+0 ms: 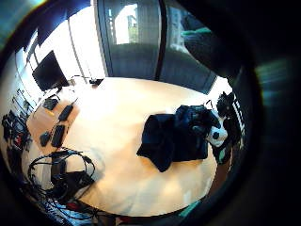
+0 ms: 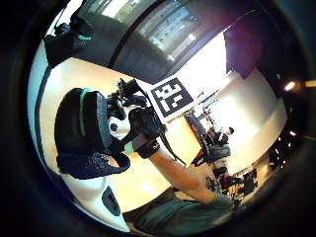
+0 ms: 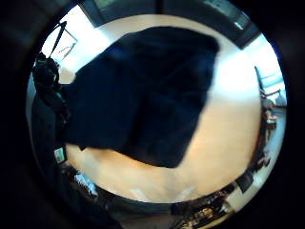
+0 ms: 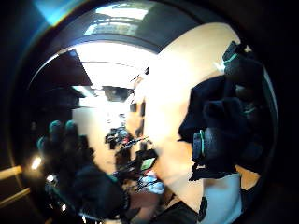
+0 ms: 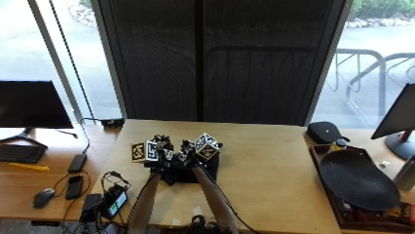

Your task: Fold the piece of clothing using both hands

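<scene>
My right hand [image 5: 195, 157] fingers pinching the one dark garment [image 5: 206, 170], my left hand [image 5: 158, 157] fingers hard to tell, one pale surface [image 5: 272, 180], two monitors.

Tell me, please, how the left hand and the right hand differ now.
The right hand grips the garment; the left hand holds nothing. The right hand's fingers are curled, the left hand's straight and spread. The right hand is at the garment, the left hand apart from it. Both wear black gloves.
</scene>
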Action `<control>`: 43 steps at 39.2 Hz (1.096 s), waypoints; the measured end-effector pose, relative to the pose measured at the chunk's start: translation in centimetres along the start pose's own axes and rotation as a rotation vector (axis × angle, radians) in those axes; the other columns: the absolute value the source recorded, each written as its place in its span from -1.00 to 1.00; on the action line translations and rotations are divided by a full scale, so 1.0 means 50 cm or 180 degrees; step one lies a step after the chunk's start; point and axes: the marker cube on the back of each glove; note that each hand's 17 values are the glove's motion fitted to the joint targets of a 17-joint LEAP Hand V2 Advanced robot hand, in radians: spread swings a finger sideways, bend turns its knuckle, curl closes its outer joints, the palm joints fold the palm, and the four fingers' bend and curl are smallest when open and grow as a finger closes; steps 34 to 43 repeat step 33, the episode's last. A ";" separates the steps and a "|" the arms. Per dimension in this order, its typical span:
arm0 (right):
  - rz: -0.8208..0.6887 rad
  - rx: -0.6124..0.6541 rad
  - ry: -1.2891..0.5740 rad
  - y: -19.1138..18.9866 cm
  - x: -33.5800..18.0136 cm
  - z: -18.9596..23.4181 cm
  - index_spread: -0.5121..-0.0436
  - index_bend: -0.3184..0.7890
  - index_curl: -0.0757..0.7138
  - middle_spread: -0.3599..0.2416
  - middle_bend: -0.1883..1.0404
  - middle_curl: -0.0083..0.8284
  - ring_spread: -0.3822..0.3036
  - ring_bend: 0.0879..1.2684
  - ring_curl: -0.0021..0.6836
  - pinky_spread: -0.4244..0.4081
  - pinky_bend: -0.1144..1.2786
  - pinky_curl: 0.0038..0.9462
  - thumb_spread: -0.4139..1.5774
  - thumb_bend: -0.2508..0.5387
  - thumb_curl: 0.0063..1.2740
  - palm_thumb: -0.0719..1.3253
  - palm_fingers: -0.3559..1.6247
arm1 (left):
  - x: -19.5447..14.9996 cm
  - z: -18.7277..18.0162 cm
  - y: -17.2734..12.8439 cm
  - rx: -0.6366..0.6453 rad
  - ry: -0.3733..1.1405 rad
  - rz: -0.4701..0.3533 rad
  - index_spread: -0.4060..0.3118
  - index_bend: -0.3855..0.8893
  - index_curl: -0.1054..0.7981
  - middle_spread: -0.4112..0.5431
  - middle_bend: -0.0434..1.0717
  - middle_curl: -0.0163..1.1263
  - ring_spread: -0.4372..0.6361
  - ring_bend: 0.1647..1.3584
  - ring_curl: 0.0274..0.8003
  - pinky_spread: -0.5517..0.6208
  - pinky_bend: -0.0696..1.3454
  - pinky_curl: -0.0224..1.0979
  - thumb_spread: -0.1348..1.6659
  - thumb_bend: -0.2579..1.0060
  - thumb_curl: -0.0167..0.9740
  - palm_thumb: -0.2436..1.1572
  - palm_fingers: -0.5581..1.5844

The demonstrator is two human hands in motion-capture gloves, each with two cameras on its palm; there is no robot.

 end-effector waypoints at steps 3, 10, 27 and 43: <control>-0.0292 -0.0276 -0.0526 0.018 0.004 0.001 -0.07 -0.30 -0.45 -0.44 -0.42 0.07 -0.60 -0.07 0.22 -0.77 0.22 -0.20 0.12 -0.46 -0.06 0.44 0.44 | 0.000 0.016 0.005 -0.0123 -0.0015 -0.0005 -0.39 -0.12 0.18 -0.39 -0.47 -0.19 -0.15 -0.68 -0.19 0.41 -0.68 -0.48 0.68 -0.60 -0.29 0.04 0.22; -0.0179 -0.0070 0.0338 0.043 0.071 -0.086 0.09 -0.17 -0.34 -0.11 -0.40 0.07 -0.29 -0.18 0.22 -0.32 0.05 -0.23 0.39 -0.43 -0.12 0.32 0.26 | -0.002 0.079 0.019 -0.0579 0.0012 0.0110 -0.39 -0.12 0.19 -0.39 -0.49 -0.19 -0.15 -0.70 -0.19 0.41 -0.68 -0.50 0.68 -0.60 -0.28 0.05 0.22; 0.0357 0.0128 0.2270 0.052 0.277 -0.291 -0.21 -0.12 -0.08 -0.01 -0.46 -0.09 0.24 -0.75 -0.01 0.54 -0.06 -0.28 0.77 -0.40 -0.27 0.06 -0.28 | 0.069 0.179 0.038 -0.0868 -0.0508 0.0413 -0.38 -0.13 0.20 -0.33 -0.58 -0.20 -0.10 -0.74 -0.19 0.43 -0.67 -0.52 0.65 -0.62 -0.28 0.00 0.19; 0.0356 0.0128 0.2244 0.074 0.281 -0.309 -0.32 -0.14 -0.07 0.01 -0.46 -0.16 0.39 -0.83 -0.11 0.67 -0.04 -0.30 0.90 -0.36 -0.32 0.03 -0.40 | 0.063 0.186 0.046 -0.0919 -0.0643 0.0475 -0.36 -0.14 0.19 -0.33 -0.58 -0.20 -0.10 -0.74 -0.18 0.44 -0.66 -0.52 0.64 -0.62 -0.28 -0.02 0.17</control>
